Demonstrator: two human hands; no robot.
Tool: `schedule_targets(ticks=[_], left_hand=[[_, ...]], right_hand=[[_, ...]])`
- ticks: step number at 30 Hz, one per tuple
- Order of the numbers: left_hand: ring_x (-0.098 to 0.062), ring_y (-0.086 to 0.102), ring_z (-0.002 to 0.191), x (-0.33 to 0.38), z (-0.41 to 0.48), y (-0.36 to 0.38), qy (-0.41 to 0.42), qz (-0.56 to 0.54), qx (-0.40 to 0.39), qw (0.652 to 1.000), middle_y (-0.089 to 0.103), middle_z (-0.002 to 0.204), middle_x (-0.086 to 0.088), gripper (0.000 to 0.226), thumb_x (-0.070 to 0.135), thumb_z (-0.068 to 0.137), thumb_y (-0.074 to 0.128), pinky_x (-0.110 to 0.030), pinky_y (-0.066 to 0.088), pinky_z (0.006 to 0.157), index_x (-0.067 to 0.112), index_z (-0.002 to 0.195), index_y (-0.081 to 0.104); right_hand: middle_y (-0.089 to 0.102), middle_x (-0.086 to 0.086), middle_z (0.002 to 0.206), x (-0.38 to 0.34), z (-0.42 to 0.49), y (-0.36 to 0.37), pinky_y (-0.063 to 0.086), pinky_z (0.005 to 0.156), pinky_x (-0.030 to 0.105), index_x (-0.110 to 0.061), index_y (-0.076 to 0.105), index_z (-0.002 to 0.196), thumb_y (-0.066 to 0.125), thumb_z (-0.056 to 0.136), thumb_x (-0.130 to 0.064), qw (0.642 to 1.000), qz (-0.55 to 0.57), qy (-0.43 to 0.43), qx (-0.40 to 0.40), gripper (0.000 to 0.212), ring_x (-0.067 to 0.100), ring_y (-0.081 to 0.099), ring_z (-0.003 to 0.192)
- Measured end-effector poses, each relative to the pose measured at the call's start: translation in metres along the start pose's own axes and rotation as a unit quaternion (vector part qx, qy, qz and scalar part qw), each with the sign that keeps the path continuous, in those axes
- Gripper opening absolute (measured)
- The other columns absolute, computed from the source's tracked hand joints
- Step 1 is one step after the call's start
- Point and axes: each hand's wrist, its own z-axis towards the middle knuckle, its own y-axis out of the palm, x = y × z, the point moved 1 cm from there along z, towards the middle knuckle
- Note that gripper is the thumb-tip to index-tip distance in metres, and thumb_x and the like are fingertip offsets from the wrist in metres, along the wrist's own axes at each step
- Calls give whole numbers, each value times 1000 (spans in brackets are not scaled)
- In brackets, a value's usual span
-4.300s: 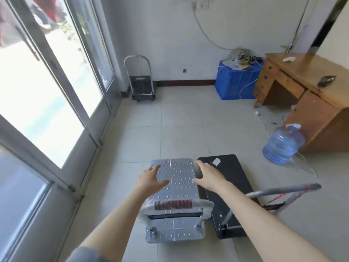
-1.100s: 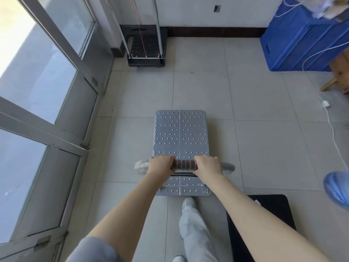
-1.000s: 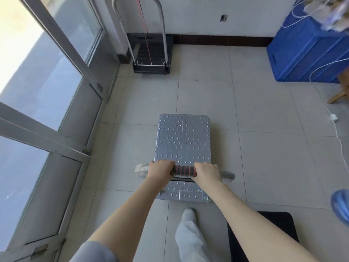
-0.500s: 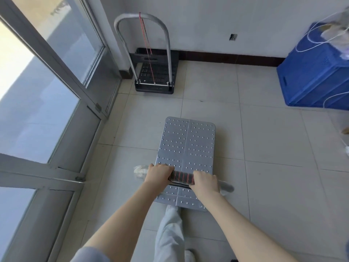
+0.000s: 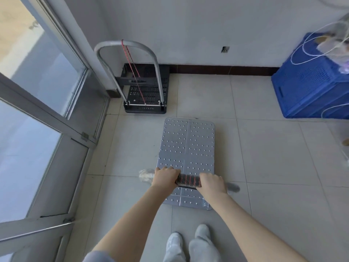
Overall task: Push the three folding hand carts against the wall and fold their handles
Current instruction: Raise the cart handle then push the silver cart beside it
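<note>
Fingers: both hands wrapped around the silver cart's handle [image 5: 188, 181], left hand [image 5: 164, 176] and right hand [image 5: 212, 184] side by side.
Silver cart [image 5: 187, 148]: on tiled floor, front edge just short of the black cart.
Black cart [image 5: 146, 91]: against the wall [image 5: 207, 25], handle upright.
Blue crate [image 5: 311, 86]: right, by the wall.

Bright daylight comes in through the window [image 5: 34, 76] (on the left). Shadows are soft. The edges bend and look blurry.
</note>
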Motion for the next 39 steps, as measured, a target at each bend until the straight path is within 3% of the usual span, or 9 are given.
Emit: schedule_targets(ticks=[23, 39], left_hand=[[-29, 59, 108, 3, 283, -168, -42, -18, 8, 999, 66, 110, -7, 17, 21, 90, 55, -38, 39, 94, 16, 106, 59], [-28, 57, 111, -65, 444, -272, -17, -14, 1, 1000, 63, 113, -7, 19, 20, 91, 55, -39, 38, 95, 16, 110, 57]], right_hand=[[67, 11, 110, 83, 270, -198, 49, 83, 37, -12, 57, 109, 58, 89, -27, 999, -30, -41, -7, 25, 31, 63, 102], [68, 10, 109, 62, 431, -304, 52, 83, 35, -12, 58, 110, 57, 89, -26, 1000, -18, -8, 2, 25, 29, 65, 102]])
